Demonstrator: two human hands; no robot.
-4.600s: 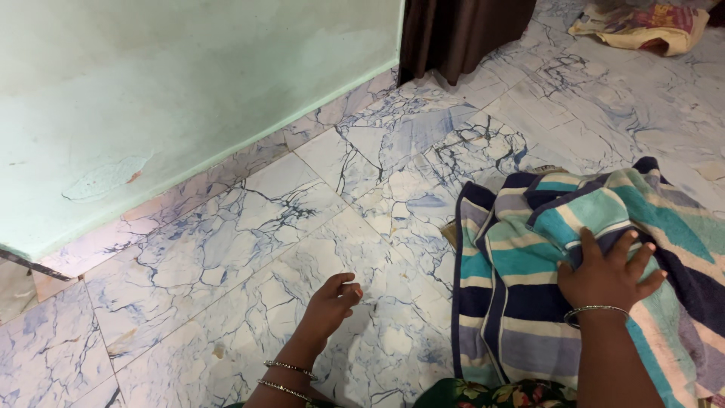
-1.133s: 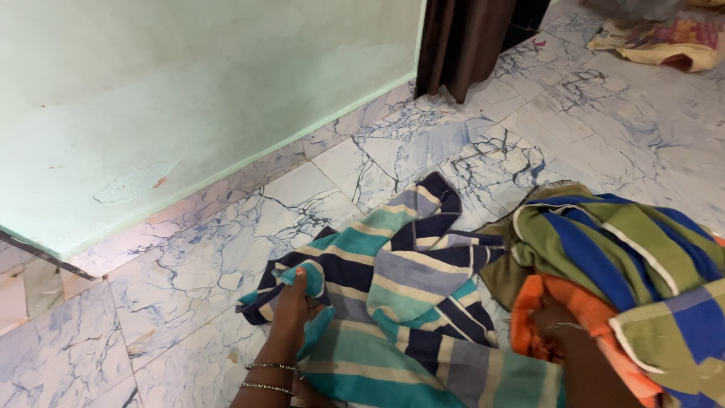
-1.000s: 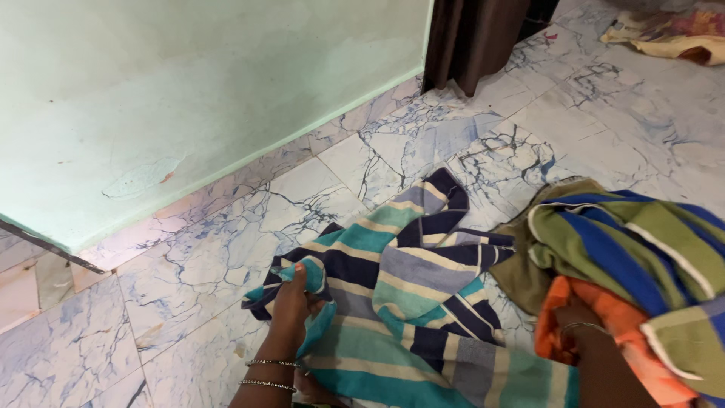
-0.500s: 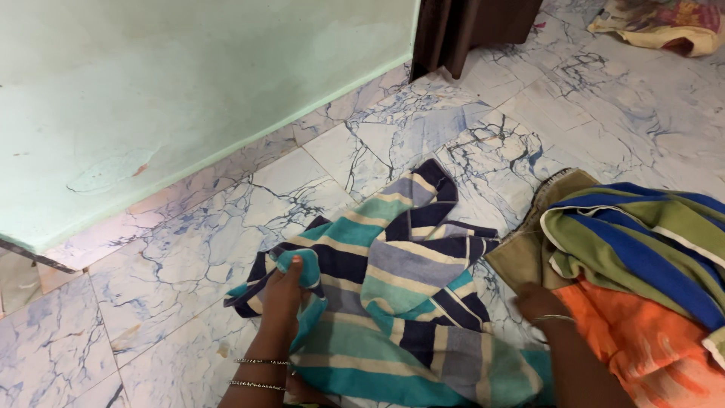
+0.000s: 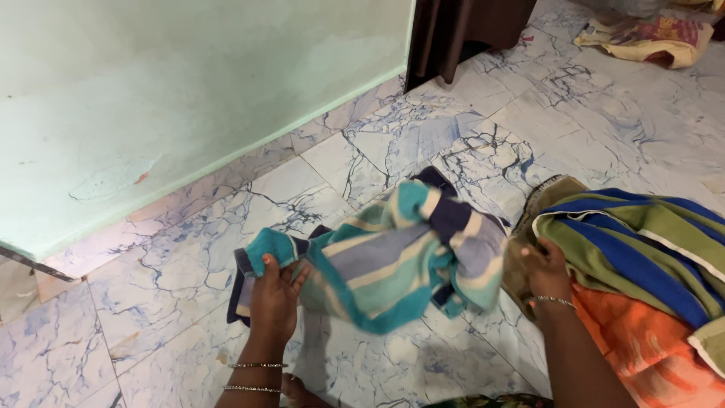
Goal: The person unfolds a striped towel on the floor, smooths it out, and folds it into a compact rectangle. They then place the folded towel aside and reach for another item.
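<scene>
Head view: left hand [image 5: 273, 298] and right hand [image 5: 545, 268], each grip closed on the teal striped towel [image 5: 393, 257], hold it above the marbled floor [image 5: 423, 136]; a green-blue striped cloth [image 5: 642, 242] and an orange cloth [image 5: 649, 355] lie just right, a green wall [image 5: 189, 83] left.

Pale green wall [image 5: 189, 91] meets blue-veined marble floor [image 5: 423, 143]; dark curtain [image 5: 468, 30] beyond.

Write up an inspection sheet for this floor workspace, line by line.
Surface: marbled blue-white tile floor.
Job's things: teal striped towel, bunched and lifted between both hands.
Clutter: green-blue striped cloth over orange cloth; crumpled fabric far right.
Grippers: left hand grips the towel's corner; right hand at its other end, fingers partly hidden.
Cables: nothing seen.
Surroundings: pale green wall, dark curtain.
</scene>
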